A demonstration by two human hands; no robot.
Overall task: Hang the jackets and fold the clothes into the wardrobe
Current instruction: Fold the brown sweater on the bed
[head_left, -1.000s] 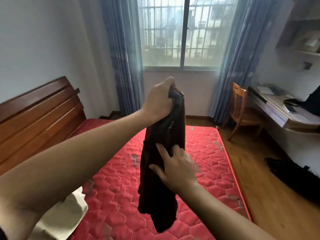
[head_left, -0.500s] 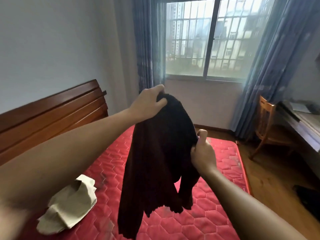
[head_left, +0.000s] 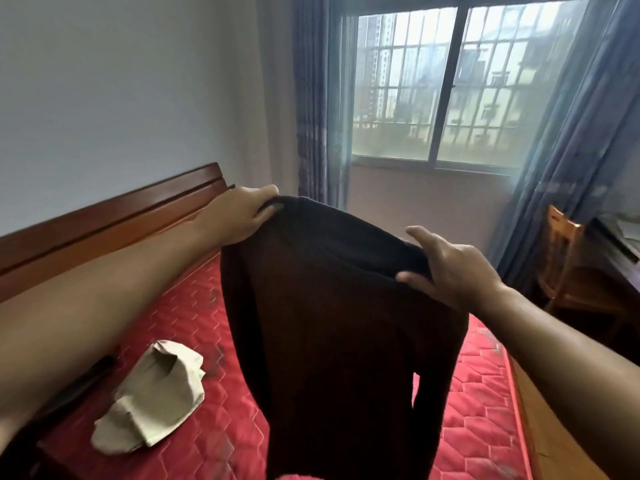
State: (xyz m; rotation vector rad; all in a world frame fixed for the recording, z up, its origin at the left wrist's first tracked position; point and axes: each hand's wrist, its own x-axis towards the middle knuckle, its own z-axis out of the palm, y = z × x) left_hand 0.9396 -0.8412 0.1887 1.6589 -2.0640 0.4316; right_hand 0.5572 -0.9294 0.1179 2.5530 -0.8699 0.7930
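Over the red bed (head_left: 194,306), the left hand (head_left: 239,216) and right hand (head_left: 453,268) pinch the dark garment's (head_left: 332,323) top corners, fingers closed on cloth, spreading it flat, likely for folding; a beige cloth (head_left: 156,389) lies near the bed's left edge.

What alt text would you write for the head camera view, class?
Two bare hands, left hand and right hand, hold a dark brown sweater up by its top edge above a red quilted mattress. A crumpled beige garment lies on it; a barred window is behind.
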